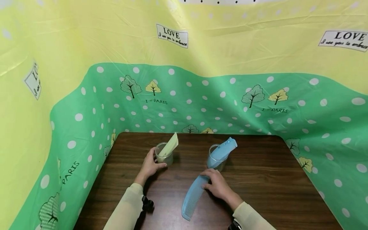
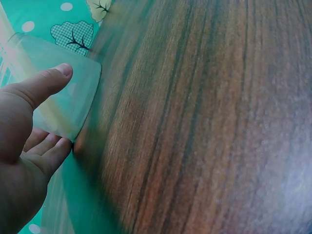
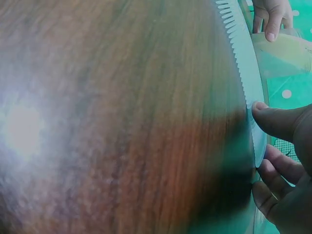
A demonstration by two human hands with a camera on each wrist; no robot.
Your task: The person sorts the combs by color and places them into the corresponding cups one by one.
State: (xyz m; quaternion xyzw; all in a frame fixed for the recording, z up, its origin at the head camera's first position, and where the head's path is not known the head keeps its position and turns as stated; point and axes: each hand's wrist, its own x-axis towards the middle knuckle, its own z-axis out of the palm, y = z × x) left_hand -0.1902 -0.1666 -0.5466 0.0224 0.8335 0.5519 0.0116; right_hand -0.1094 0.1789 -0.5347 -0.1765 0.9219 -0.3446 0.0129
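Note:
My left hand holds a clear cup low down, its thumb on the near side. A flat pale yellow-green piece leans in that cup and sticks out at the upper right. In the left wrist view, the thumb lies across the cup wall, with other fingers by its base. With thumb and fingers my right hand pinches a blue comb near its far end. The comb's teeth face right in the head view. Just beyond this hand stands a second clear cup with blue combs leaning in it.
The dark wood-grain table has rounded far corners. Behind it and along both sides hangs a green and yellow printed curtain. A dark wrist camera is strapped to the left sleeve.

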